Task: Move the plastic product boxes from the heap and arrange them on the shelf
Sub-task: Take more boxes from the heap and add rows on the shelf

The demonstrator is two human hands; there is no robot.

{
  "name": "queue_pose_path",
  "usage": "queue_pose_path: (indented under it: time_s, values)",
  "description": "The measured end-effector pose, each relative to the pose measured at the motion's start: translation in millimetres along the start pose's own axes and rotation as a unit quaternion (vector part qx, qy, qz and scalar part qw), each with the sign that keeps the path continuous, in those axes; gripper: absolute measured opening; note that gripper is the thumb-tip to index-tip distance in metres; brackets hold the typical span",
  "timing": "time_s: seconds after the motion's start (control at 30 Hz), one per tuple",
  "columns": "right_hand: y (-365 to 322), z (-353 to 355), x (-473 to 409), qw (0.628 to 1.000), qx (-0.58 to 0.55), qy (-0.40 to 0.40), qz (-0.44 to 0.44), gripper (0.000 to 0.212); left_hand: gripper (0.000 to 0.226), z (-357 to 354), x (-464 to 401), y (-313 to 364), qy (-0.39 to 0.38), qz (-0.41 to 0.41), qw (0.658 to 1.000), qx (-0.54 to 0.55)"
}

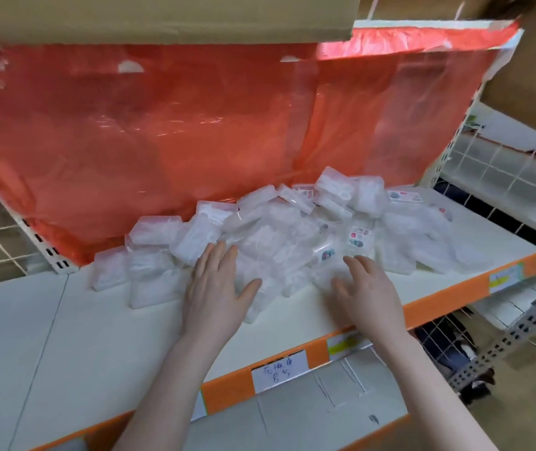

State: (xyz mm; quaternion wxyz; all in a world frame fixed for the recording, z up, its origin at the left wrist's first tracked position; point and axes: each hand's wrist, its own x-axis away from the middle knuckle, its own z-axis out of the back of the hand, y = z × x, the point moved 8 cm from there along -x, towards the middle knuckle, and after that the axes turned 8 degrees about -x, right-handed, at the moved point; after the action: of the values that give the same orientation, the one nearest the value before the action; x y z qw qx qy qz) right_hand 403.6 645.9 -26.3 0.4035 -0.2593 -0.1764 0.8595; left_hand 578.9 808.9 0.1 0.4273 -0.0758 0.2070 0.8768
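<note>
Where the heap [292,229] lies, white-filled boxes [159,231] crowd the shelf [97,320].

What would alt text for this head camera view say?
Two bare hands, left and right, reach open-fingered into a heap of clear plastic product boxes on a white shelf with an orange front edge, backed by a translucent red plastic sheet.
</note>
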Motion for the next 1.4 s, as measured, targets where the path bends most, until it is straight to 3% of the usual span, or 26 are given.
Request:
queue_pose_path:
  time_s: [0.2,0.57,0.7,0.87,1.2,1.4]
  values:
    - [9,-19,-22,0.996,-0.021,-0.06,0.064,0.043,0.069,-12,-3,7,-0.014,0.036,0.999,-0.019]
    - [15,-17,-8,0.99,0.052,-0.086,0.098,0.036,0.067,-12,5,11,-0.027,0.018,0.991,-0.13]
    - [13,-14,-14,0.986,0.069,-0.101,0.114,0.041,0.063,-2,-8,9,-0.043,-0.005,0.988,-0.145]
    - [6,-25,-26,0.972,0.079,-0.151,0.161,0.057,0.073,-10,-28,14,-0.132,-0.086,0.98,-0.125]
    - [9,-25,-30,0.967,0.132,-0.168,0.137,0.06,0.071,-10,-33,7,-0.121,-0.091,0.981,-0.119]
    - [7,-28,-29,0.968,0.088,-0.204,0.116,0.057,0.07,-17,-37,8,-0.145,-0.068,0.981,-0.112]
